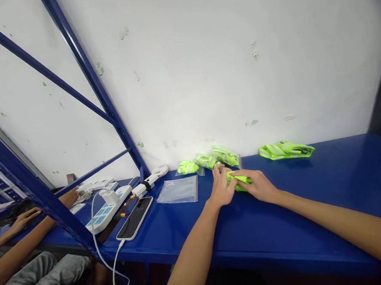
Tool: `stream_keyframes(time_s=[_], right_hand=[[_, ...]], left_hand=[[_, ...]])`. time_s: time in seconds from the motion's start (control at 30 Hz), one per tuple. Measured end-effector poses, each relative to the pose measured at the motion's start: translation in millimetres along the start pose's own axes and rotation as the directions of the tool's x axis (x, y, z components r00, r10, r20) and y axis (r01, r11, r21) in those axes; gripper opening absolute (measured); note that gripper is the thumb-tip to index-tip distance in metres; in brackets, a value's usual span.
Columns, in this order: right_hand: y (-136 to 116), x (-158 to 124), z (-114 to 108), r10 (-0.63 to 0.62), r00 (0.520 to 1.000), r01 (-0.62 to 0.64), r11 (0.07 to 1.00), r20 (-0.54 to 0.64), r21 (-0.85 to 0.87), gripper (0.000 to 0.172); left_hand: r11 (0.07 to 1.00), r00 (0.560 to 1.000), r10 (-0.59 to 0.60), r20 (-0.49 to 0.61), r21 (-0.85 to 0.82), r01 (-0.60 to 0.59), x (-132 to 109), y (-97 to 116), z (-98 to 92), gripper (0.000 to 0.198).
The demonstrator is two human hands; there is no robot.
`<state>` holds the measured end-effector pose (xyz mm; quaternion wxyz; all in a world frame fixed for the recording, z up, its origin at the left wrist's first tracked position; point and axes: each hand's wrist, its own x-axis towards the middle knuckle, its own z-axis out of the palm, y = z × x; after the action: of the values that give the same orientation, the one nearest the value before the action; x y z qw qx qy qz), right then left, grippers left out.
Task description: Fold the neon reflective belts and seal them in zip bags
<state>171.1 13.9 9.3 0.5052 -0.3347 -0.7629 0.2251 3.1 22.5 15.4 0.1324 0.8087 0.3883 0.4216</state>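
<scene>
Both of my hands are closed on a neon yellow-green reflective vest (243, 179), folded into a small bundle just above the blue table. My left hand (223, 187) grips its left side, fingers reaching over the far edge. On the right, my right hand (260, 185) pinches the near edge of the roll; part of the fabric is hidden by the fingers. Behind my hands lie several similar bundles in clear bags, among them a bagged vest (187, 166) at the left. A loosely folded vest (285, 150) rests by the wall. Left of my hands, a clear plastic bag (179, 190) lies flat.
A phone (135, 219) on a charging cable, a white power strip (109, 208) and a small handheld fan (150, 181) occupy the left. Blue rack posts (100, 92) rise there. Beyond them, a co-worker's arms (29, 242) reach over the neighbouring table. A white wall backs the table (295, 222).
</scene>
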Motion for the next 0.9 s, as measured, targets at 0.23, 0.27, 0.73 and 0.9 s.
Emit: stream_keyframes(time_s=[0.23, 0.27, 0.73, 0.9], right_hand=[[0.3, 0.7, -12.5, 0.138, 0.984, -0.142, 0.989, -0.109, -0.033, 0.025], [1.4, 1.4, -14.2, 0.156, 0.981, -0.162, 0.986, -0.118, -0.036, 0.024], [-4.8, -1.0, -3.6, 0.236, 0.969, -0.234, 0.972, -0.074, 0.035, 0.026], [-7.2, -0.8, -2.3, 0.261, 0.965, -0.258, 0.964, -0.036, 0.070, 0.025]], left_hand=[[0.928, 0.979, 0.092, -0.182, 0.372, -0.018, -12.1, -30.5, -68.1, 0.036], [0.911, 0.984, 0.029, -0.174, 0.411, 0.046, -16.6, -37.7, -77.4, 0.033], [0.793, 0.960, -0.280, 0.000, 0.563, 0.231, -42.5, -56.6, -78.5, 0.050], [0.816, 0.986, -0.165, -0.029, 0.558, 0.153, -38.5, -46.2, -73.8, 0.043]])
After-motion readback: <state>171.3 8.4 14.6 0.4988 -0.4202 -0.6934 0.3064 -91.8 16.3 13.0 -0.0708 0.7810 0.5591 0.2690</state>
